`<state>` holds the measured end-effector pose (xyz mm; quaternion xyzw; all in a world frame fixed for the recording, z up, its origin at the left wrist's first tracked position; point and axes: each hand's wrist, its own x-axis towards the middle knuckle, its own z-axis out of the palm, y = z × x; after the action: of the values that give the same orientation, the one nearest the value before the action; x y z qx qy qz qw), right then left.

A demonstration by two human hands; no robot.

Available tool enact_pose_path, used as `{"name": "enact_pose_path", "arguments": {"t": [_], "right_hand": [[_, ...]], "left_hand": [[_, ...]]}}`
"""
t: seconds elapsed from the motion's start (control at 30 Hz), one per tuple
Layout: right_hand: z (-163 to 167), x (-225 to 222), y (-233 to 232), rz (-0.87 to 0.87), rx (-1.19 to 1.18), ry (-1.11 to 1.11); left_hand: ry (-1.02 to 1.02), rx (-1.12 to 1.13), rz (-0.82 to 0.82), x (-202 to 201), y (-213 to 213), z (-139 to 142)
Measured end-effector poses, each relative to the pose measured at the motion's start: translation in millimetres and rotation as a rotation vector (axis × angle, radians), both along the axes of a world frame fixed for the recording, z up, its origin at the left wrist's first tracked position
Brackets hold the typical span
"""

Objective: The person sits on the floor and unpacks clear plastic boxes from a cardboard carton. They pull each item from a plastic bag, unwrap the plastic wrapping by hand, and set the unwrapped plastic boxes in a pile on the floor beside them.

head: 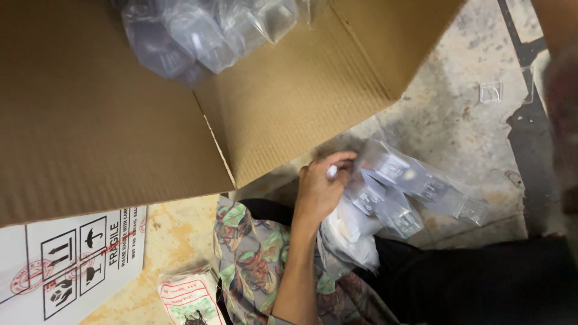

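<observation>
The left hand (319,189) curls its fingers (338,161) around the end of a clear plastic packet of small containers (415,186), steadying it over the lap at four o'clock from the open cardboard box (108,120); the right hand is out of view.

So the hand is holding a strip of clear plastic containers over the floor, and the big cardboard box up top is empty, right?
Not quite. In the head view the cardboard box is not empty: a bag of clear plastic containers lies in it. The hand does hold the strip of clear containers over the floor.

Brown carton (120,120), white label (66,265), printed packet (189,298).
</observation>
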<state>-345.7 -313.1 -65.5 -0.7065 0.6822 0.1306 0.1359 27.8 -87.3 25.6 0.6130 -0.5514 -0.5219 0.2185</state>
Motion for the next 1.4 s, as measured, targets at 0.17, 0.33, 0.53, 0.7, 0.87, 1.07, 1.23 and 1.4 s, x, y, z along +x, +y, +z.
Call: {"name": "enact_pose_path", "arguments": {"t": [0.17, 0.33, 0.53, 0.7, 0.87, 1.07, 1.23, 1.4], "right_hand": [[64, 22, -15, 0.204, -0.138, -0.164], [102, 64, 83, 0.213, -0.048, -0.516], [123, 95, 127, 0.209, 0.035, -0.824], [136, 17, 134, -0.121, -0.091, -0.344], [80, -29, 124, -0.200, 0.180, 0.023], [42, -25, 107, -0.107, 0.291, 0.141], [77, -27, 123, -0.124, -0.124, -0.045], [139, 17, 188, -0.308, -0.424, -0.616]], "left_hand": [[0.000, 0.043, -0.027, 4, -4, 0], [0.021, -0.078, -0.022, 6, -11, -3], [0.028, -0.097, 0.042, 9, -18, -3], [0.054, -0.205, 0.085, 18, -17, -4], [0.071, -0.219, 0.191, 26, -16, 7], [0.238, -0.208, 0.286, 39, -15, 40], [0.474, -0.317, 0.264, 47, 5, 63], [0.678, -0.239, 0.094, 28, 38, 73]]}}
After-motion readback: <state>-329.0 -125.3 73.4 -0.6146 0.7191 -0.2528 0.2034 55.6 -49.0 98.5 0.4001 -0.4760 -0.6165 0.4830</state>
